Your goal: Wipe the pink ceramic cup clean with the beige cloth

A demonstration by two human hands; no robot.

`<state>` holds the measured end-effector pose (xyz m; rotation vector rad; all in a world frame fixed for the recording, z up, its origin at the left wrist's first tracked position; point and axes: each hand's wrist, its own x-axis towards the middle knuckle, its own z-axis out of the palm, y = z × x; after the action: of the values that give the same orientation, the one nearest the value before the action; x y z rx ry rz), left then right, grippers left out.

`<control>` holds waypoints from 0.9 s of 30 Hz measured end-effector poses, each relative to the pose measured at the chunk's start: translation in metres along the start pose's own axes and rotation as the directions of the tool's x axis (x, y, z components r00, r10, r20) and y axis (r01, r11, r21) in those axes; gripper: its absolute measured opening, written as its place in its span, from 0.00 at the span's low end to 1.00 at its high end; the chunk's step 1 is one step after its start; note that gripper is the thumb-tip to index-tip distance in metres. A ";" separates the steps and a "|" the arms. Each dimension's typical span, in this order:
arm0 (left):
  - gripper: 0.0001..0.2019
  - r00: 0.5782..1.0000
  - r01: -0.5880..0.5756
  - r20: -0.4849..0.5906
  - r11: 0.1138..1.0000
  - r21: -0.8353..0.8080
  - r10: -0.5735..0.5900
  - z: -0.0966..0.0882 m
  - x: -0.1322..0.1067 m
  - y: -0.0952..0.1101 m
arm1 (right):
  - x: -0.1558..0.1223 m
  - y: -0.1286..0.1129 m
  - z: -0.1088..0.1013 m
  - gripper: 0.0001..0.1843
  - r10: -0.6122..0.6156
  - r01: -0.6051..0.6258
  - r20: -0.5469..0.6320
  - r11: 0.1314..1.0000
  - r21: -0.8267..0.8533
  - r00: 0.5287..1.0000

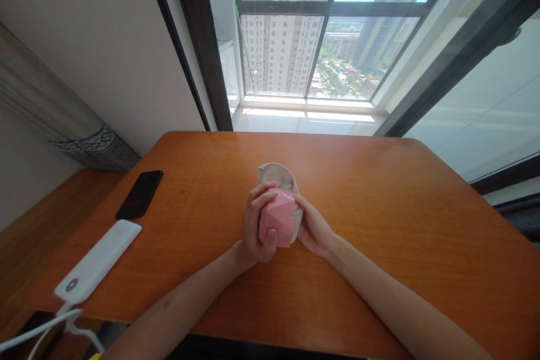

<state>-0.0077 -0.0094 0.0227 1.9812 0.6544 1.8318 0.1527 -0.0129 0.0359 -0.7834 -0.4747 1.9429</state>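
Note:
A pink faceted object (277, 217), its exact kind unclear, is held above the middle of the wooden table. My left hand (258, 225) wraps round its left side, with the thumb across the lower front and the fingers over the top. Behind and to the right of it hangs a beige cloth (278, 175), partly hidden by the pink object. My right hand (313, 225) is closed on the cloth's right edge, close against the pink object. Most of the right fingers are hidden behind the cloth.
On the left of the brown wooden table (363, 270) lie a black phone (140, 194) and a white power strip (99, 260) with white cables (46, 326) running off the near left edge. Past the far edge is a window (307, 56). A curtain (59, 101) hangs at left.

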 end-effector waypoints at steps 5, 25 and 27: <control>0.28 0.970 0.113 -0.213 0.993 -0.044 -0.119 0.001 0.005 -0.006 | -0.001 0.007 0.003 0.20 0.004 -0.003 0.018 0.999 -0.047 1.000; 0.22 0.652 0.592 -0.037 0.538 -0.600 -0.758 0.007 0.016 -0.021 | -0.010 -0.019 -0.014 0.09 -0.721 0.555 -0.016 0.546 -0.628 0.692; 0.22 0.628 0.644 0.058 0.476 -0.600 -0.776 0.010 0.014 -0.020 | -0.014 -0.011 -0.014 0.15 -0.683 0.624 0.349 0.199 -0.756 0.641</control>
<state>0.0014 0.0160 0.0223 0.8657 0.7330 1.4422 0.1745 -0.0202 0.0374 -0.9800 -1.5213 0.7363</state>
